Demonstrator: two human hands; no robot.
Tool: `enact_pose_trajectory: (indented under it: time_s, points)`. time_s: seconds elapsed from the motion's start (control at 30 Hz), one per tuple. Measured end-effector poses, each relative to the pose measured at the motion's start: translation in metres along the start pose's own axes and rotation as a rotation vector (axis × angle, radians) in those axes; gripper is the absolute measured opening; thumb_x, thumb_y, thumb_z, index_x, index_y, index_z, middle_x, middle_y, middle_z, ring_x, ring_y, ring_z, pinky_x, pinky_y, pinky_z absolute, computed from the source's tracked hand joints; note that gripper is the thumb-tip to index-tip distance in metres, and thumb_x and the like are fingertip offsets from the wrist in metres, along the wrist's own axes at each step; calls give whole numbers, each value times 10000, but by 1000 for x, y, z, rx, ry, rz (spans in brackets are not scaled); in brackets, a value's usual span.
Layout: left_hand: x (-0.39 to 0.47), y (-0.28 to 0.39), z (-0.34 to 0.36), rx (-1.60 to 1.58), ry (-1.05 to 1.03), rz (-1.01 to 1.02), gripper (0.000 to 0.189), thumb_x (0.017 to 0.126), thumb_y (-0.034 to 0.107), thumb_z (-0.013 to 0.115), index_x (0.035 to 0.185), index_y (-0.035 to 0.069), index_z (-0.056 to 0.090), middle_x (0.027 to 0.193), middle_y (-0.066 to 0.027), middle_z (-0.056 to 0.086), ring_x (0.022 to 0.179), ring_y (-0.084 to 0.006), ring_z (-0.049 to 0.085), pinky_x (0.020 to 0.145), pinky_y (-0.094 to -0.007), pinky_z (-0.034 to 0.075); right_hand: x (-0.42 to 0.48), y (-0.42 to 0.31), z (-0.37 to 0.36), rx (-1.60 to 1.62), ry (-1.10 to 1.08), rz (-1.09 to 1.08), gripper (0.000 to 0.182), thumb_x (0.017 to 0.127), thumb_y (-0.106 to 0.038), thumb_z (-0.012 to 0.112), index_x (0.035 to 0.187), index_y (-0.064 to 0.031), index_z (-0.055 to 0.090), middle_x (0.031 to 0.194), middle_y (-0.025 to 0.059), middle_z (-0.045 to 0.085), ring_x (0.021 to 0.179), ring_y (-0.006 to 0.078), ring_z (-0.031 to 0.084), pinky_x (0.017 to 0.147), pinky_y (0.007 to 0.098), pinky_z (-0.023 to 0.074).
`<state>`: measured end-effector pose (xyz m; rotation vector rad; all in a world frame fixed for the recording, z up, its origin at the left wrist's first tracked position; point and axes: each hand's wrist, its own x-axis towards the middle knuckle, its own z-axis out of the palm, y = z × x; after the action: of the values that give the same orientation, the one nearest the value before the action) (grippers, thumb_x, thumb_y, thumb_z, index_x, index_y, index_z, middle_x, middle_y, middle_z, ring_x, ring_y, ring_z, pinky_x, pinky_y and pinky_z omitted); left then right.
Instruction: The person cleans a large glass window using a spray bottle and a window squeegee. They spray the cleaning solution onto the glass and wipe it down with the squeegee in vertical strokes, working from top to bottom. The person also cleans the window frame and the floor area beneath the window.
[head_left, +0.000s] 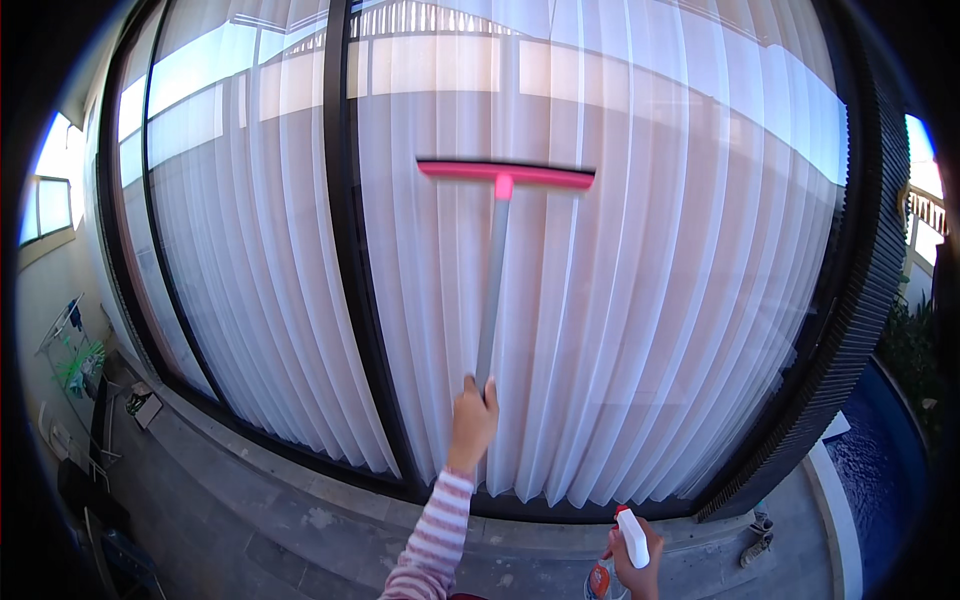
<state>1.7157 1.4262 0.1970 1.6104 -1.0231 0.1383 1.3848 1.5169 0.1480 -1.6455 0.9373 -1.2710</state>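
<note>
My left hand (474, 424) grips the lower end of a grey pole handle (493, 292). At its top sits a wide pink squeegee (504, 177) with a black rubber blade along the upper edge. The head is held up in front of a tall glass pane (645, 247); whether the blade touches the glass I cannot tell. Low on the right, my right hand (643, 559) holds a spray bottle (598, 581) by its neck. The bottle has a white trigger head (634, 536) with a red nozzle and an orange label. White pleated curtains (555, 420) hang behind the glass.
A dark frame post (352, 225) divides the panes. Grey stone steps (300, 525) run below the glass. Shoes (756, 550) stand at the lower right, near a pool (874, 457) with a pale rim. At the left are a dustpan (144, 409) and a folding rack (64, 326).
</note>
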Motion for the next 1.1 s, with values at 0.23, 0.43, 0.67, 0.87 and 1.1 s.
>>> enact_pose_trajectory:
  time_s: [0.23,0.43,0.67,0.87,1.1]
  points:
    - [24,26,-47,79,49,15,390,959,312,509,890,-72,514,676,-334,583,682,-516,589,610,-587,453,6,-20,22,-41,-56,-35,160,824,-1,600,957,87,605,619,72,607,508,144,626,458,283,498]
    - [165,114,-99,41,199,165,417,978,322,472,846,-72,504,700,-328,590,704,-515,590,633,-562,468,-8,-21,41,71,-134,24,267,873,-82,631,1109,38,592,654,36,608,567,114,593,530,266,480]
    - [116,44,-76,39,179,146,395,974,288,490,874,-93,513,681,-329,585,681,-513,588,605,-548,468,-23,-2,54,92,-141,93,327,892,-140,656,1173,14,595,670,17,598,578,91,562,539,265,468]
    - [-37,-87,-56,53,140,77,438,961,273,516,1053,-155,525,606,-305,568,597,-485,594,533,-545,450,-18,-3,50,37,-111,-23,318,881,-165,670,1139,13,616,666,29,612,565,95,574,509,279,470]
    - [99,-9,-108,87,184,160,425,971,293,509,943,-130,529,585,-288,555,574,-469,586,504,-514,439,-12,-1,62,-51,-147,-13,335,883,-174,668,1160,4,606,685,32,630,600,96,592,537,282,491]
